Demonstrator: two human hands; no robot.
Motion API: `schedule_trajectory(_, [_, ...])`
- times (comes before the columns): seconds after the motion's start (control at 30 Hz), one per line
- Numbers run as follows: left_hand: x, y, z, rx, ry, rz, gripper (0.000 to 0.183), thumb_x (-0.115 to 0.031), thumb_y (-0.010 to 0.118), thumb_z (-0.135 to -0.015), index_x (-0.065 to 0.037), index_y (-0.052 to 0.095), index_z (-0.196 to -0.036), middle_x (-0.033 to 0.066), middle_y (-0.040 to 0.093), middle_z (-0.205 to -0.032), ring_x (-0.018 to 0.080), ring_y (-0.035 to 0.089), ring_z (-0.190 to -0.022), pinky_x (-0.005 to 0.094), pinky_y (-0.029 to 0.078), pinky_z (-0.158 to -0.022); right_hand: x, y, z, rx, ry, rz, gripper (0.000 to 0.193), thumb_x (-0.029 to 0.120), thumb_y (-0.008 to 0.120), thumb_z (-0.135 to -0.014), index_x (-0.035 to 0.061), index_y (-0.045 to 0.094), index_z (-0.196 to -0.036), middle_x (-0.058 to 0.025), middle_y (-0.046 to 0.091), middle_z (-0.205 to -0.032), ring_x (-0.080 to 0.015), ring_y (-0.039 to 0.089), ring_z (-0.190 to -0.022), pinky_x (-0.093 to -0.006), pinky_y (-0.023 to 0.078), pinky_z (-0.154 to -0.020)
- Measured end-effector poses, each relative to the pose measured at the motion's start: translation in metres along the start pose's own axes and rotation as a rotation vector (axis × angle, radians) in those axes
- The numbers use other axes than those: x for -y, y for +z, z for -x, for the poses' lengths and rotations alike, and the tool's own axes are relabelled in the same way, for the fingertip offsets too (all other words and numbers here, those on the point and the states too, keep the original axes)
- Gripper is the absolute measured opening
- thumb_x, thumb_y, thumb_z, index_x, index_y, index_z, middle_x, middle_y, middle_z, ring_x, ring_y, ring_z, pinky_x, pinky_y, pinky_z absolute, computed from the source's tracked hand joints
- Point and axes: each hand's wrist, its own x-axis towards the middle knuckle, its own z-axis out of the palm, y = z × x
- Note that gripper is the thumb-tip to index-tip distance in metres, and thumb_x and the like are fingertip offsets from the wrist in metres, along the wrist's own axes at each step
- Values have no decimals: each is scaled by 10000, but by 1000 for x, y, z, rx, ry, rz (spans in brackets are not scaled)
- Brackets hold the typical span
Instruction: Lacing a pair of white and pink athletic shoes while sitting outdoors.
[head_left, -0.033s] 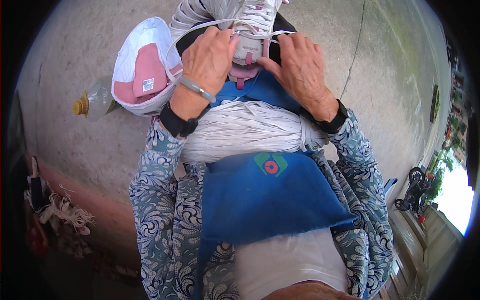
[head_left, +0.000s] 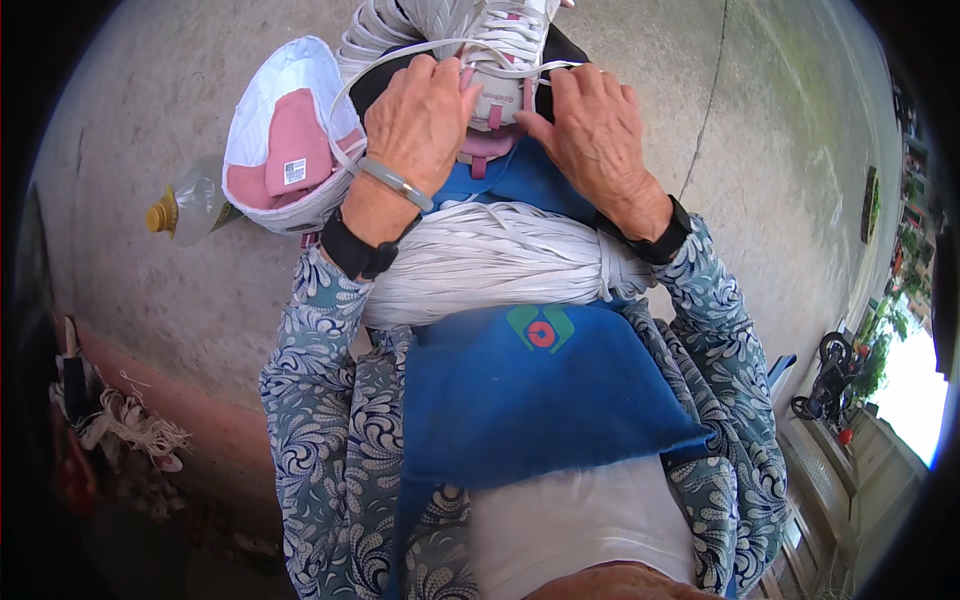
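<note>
A white and pink lace-up shoe (head_left: 497, 97) sits at the top of the view, its collar toward me. My left hand (head_left: 412, 128) is closed at the shoe's left edge, thumb against the lacing side; its fingertips are partly hidden. On the opposite side, my right hand (head_left: 602, 132) has its thumb at the collar and its fingers curled by the white shoelace (head_left: 432, 46). The lace crosses the shoe's upper part and reaches the right fingertips; its other end loops down behind my left wrist. Across my lap lies a thick bundle of white laces (head_left: 490, 255).
Left of my left hand stands a white bag-like container (head_left: 275, 85) with pink shoe pieces (head_left: 297, 135) inside. A clear bottle with a yellow cap (head_left: 163, 212) lies beside it on the concrete floor (head_left: 130, 290). A blue apron (head_left: 540, 400) covers my lap. A motorbike (head_left: 830, 375) stands far right.
</note>
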Motion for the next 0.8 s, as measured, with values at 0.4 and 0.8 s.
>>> schedule_trajectory(0.4, [11, 22, -18, -136, 159, 26, 205, -109, 531, -819, -34, 559, -1008, 127, 590, -798, 293, 577, -790, 393, 436, -693, -11, 22, -4, -15, 150, -434, 257, 75, 581, -745, 18, 485, -977, -179, 546, -827, -325, 606, -762, -425, 490, -641])
schedule_trajectory(0.8, [5, 16, -28, -48, 312, -228, 177, -82, 591, -733, -123, 584, -905, 60, 585, -817, 227, 575, -780, 356, 399, -761, -7, 17, -21, -54, -197, 102, 156, 144, 579, -692, 19, 586, -784, -88, 500, -809, -218, 492, -758, -328, 373, -639])
